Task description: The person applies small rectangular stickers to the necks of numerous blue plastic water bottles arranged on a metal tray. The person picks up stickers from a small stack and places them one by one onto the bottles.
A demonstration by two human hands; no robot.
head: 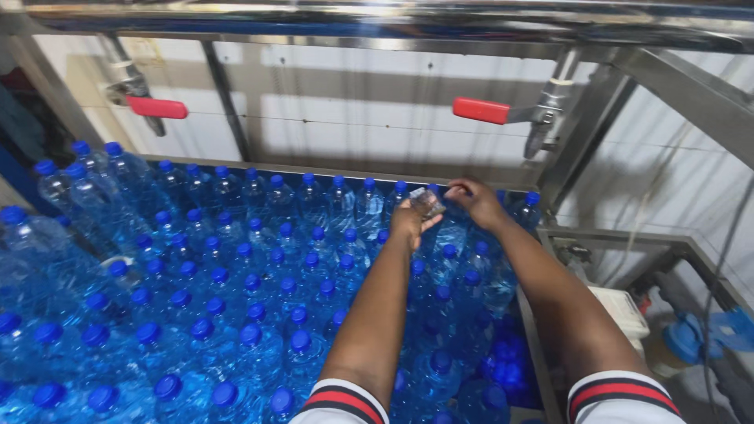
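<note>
Both my arms reach forward over a dense field of clear blue water bottles point(236, 306) with blue caps. My left hand point(411, 220) holds a small clear plastic piece point(428, 202), like a seal sleeve, above the bottles at the far right. My right hand point(474, 200) pinches the other side of the same piece, fingers closed on it. Just beneath the hands stand capped bottles point(449, 253) of the back rows. My sleeves have white cuffs with red and dark stripes.
A steel frame point(377, 174) borders the bottles at the back and right. Two taps with red levers, one at the left point(155, 107) and one at the right point(481, 111), hang from an overhead pipe. White tiled wall behind. Blue fittings point(707, 330) lie on the floor at right.
</note>
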